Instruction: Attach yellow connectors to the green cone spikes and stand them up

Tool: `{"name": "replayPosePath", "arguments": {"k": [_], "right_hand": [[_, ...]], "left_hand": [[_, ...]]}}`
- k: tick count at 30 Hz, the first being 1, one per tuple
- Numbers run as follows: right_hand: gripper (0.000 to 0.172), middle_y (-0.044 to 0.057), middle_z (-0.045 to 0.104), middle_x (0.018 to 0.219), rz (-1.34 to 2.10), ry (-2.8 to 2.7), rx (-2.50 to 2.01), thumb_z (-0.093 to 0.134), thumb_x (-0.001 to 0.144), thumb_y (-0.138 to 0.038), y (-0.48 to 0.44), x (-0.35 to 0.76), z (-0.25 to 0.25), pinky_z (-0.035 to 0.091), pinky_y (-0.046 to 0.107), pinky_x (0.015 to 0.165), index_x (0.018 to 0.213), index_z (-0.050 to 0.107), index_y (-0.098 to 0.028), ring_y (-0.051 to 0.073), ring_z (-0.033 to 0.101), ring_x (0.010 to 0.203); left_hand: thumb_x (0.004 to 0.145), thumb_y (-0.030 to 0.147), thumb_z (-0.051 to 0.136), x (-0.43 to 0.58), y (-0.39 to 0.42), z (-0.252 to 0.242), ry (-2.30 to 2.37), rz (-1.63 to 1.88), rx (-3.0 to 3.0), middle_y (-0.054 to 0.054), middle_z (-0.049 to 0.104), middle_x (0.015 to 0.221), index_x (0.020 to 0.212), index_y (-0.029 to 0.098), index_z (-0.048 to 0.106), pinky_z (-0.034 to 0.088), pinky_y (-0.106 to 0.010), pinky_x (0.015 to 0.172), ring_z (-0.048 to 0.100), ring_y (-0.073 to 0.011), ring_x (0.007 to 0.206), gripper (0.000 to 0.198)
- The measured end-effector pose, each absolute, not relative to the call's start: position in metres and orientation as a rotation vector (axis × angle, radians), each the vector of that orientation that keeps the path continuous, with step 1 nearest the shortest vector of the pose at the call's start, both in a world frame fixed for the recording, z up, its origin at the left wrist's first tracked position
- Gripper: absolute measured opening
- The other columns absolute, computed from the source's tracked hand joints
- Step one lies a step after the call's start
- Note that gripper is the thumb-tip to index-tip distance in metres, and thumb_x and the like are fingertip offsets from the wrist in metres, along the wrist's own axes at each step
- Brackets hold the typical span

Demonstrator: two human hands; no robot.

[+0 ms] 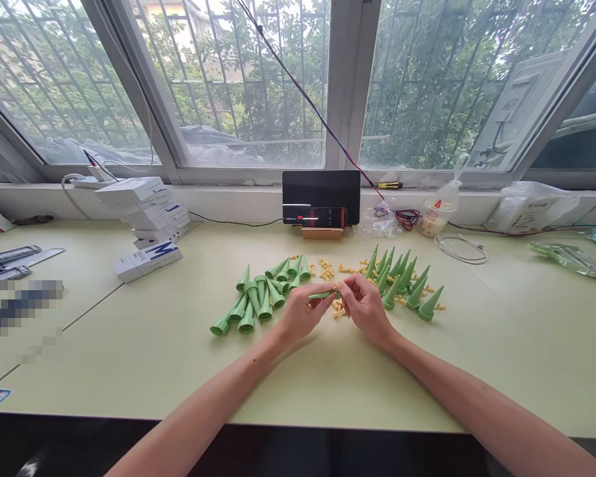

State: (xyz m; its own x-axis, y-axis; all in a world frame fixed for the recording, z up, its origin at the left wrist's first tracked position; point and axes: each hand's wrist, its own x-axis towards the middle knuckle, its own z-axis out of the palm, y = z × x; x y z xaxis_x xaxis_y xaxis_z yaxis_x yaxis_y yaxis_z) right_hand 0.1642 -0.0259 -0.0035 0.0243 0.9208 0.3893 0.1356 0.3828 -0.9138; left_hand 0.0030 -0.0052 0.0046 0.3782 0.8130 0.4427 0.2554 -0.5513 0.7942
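My left hand (302, 313) is closed around a green plastic cone (324, 293), held lying sideways over the pale green table (189, 351). My right hand (365, 306) pinches at the cone's right end; whatever small part it holds is hidden by the fingers. Left of my hands lies a heap of loose green cones (261, 295). To the right, a group of green cones (402, 281) stands upright with yellow pieces at their bases. Small yellow parts (328, 268) are scattered between the two groups.
A phone (322, 216) leans on a wooden stand before a dark screen (321, 195) at the back. White boxes (146, 215) are stacked at the back left. A cup (434, 217), cables and plastic bags (571, 258) lie at the back right.
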Motion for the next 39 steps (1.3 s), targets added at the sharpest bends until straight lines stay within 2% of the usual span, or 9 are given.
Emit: {"name": "replayPosePath", "arguments": {"k": [2,6,10,17,23,27,31,34,39], "right_hand": [[0.027,-0.005,0.049,0.060,0.834,-1.410,-1.023,0.052,0.093,-0.046,-0.024,0.164,-0.005,0.039,0.023,0.043,0.086,0.051,-0.020,0.010,0.045,0.044],[0.030,-0.005,0.052,0.072,0.789,-1.356,-1.006,0.054,0.092,-0.046,-0.022,0.165,-0.006,0.038,0.021,0.042,0.109,0.046,-0.022,0.008,0.047,0.045],[0.025,-0.005,0.051,0.073,0.682,-1.453,-0.983,0.054,0.094,-0.041,-0.027,0.165,-0.003,0.038,0.021,0.045,0.109,0.049,-0.022,0.008,0.047,0.048],[0.020,-0.002,0.055,0.072,0.592,-1.701,-0.937,0.061,0.091,-0.034,-0.031,0.163,-0.003,0.042,0.023,0.051,0.106,0.062,-0.021,0.009,0.048,0.054],[0.015,0.001,0.058,0.077,0.454,-1.719,-0.919,0.057,0.094,-0.033,-0.027,0.165,-0.007,0.045,0.024,0.054,0.098,0.065,-0.021,0.012,0.051,0.059],[0.015,0.002,0.059,0.078,0.376,-1.699,-0.943,0.054,0.095,-0.031,-0.026,0.166,-0.008,0.047,0.025,0.056,0.094,0.065,-0.021,0.013,0.053,0.062],[0.012,0.001,0.060,0.077,0.208,-1.552,-0.994,0.057,0.093,-0.031,-0.023,0.171,-0.006,0.047,0.025,0.057,0.092,0.063,-0.021,0.012,0.054,0.062],[0.015,0.001,0.060,0.076,0.056,-1.403,-1.053,0.058,0.092,-0.033,-0.018,0.176,-0.004,0.045,0.024,0.054,0.089,0.063,-0.020,0.011,0.050,0.056],[0.022,0.001,0.060,0.071,0.063,-1.305,-1.169,0.055,0.093,-0.037,-0.012,0.181,-0.004,0.039,0.022,0.047,0.089,0.063,-0.016,0.009,0.045,0.049]], "left_hand": [[0.090,0.037,0.058,0.004,-0.004,0.005,0.918,1.148,1.989,-0.009,0.073,0.097,0.107,0.017,0.073,0.052,-0.024,0.058,0.064,-0.0142,0.070,0.031],[0.087,0.042,0.061,0.003,0.001,0.006,0.992,1.193,1.862,-0.002,0.065,0.067,0.101,0.016,0.072,0.044,-0.023,0.047,0.049,-0.0084,0.045,0.031],[0.086,0.041,0.062,0.000,0.003,0.006,1.039,1.220,1.893,0.002,0.058,0.056,0.094,0.015,0.070,0.040,-0.023,0.046,0.046,-0.0087,0.043,0.028],[0.081,0.016,0.058,0.001,0.000,0.000,1.037,1.072,2.198,0.006,0.052,0.054,0.080,0.017,0.067,0.036,-0.019,0.050,0.040,-0.0066,0.047,0.009],[0.083,0.019,0.058,0.002,-0.003,0.004,1.004,1.001,2.220,0.005,0.053,0.054,0.068,0.016,0.059,0.038,-0.019,0.052,0.044,-0.0073,0.050,0.016],[0.087,0.021,0.055,0.003,-0.004,0.007,0.959,1.001,2.233,0.004,0.056,0.060,0.083,0.017,0.065,0.040,-0.019,0.055,0.047,-0.0074,0.052,0.011],[0.089,0.023,0.055,0.003,-0.002,0.005,0.975,1.075,2.210,0.003,0.059,0.065,0.106,0.017,0.064,0.043,-0.020,0.057,0.049,-0.0079,0.053,0.020],[0.090,0.023,0.053,0.002,-0.001,0.003,0.997,1.096,2.206,0.003,0.059,0.065,0.104,0.017,0.064,0.043,-0.020,0.057,0.049,-0.0079,0.052,0.019],[0.090,0.022,0.051,0.003,0.000,0.002,0.970,1.097,2.243,0.002,0.058,0.065,0.097,0.017,0.064,0.043,-0.020,0.058,0.049,-0.0083,0.055,0.015]]}}
